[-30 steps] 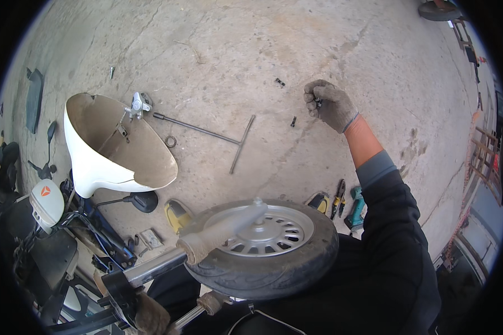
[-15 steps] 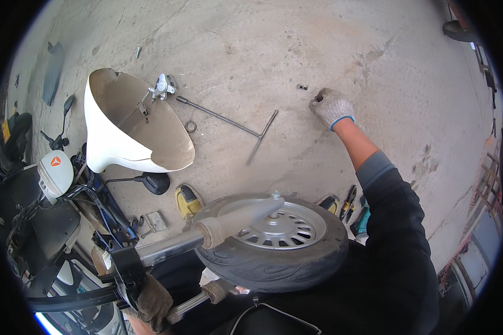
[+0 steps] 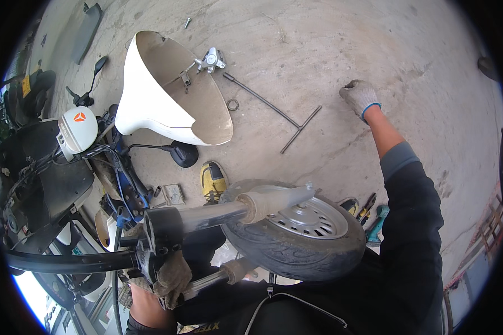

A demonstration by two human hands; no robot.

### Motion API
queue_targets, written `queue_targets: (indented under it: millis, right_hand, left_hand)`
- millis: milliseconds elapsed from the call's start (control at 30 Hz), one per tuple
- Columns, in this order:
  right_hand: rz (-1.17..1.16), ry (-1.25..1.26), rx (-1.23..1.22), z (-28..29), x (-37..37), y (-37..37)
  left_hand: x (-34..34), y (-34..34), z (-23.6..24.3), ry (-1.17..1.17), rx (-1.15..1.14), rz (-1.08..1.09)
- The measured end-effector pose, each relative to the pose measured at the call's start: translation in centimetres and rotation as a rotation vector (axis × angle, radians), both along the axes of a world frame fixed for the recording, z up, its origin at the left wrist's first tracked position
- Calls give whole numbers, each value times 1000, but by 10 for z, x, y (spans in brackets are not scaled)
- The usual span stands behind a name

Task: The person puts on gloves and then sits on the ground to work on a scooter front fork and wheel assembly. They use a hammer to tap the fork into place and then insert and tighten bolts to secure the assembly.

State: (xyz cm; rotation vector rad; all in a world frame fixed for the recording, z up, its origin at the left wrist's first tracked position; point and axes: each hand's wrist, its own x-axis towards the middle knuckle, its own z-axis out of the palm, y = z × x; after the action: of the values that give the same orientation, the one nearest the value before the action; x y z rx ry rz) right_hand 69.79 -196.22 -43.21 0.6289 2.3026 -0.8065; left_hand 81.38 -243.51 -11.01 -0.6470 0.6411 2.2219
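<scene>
Across my lap lies a scooter's front fork [image 3: 215, 216] with its wheel [image 3: 296, 248] mounted, its black stem pointing left. Below the fork clamp [image 3: 165, 229], my left hand [image 3: 172, 278], in a dirty work glove, is closed round the lower fork leg; the clamp partly hides its fingers. My right hand [image 3: 360, 97], in a grey glove with a blue cuff, reaches out over the concrete floor. Its fingers are curled closed close to the ground, and whatever is in them is hidden. A T-handle socket wrench [image 3: 265, 102] lies to its left.
A white body panel [image 3: 129, 100] lies at the upper left, with a brake caliper [image 3: 211, 60] by its edge and a metal ring [image 3: 232, 104] nearby. A partly stripped scooter [image 3: 50, 178] fills the left side. Pliers [image 3: 367, 207] and a teal tool [image 3: 378, 224] lie beyond the wheel.
My view has shifted, so the scene sits further right. My right hand has come over the spot of a small dark part on the floor, which no longer shows. My left hand keeps its hold.
</scene>
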Motion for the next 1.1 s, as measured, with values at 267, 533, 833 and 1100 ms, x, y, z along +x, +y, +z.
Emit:
queue_targets:
  millis: [267,533,833,1100]
  right_hand:
    - [-638,347,-1446,185,63,10]
    - [-468,616,-1691,372,192,-37]
    - [-515,517,-1945,409,260,-156]
    - [-585,404,-2051,390,268,-193]
  left_hand:
    - [2,10,5,-21,111,25]
    - [18,18,30,-54,320,-118]
    - [55,17,60,-127,127,-128]
    - [68,12,59,-74,155,-147]
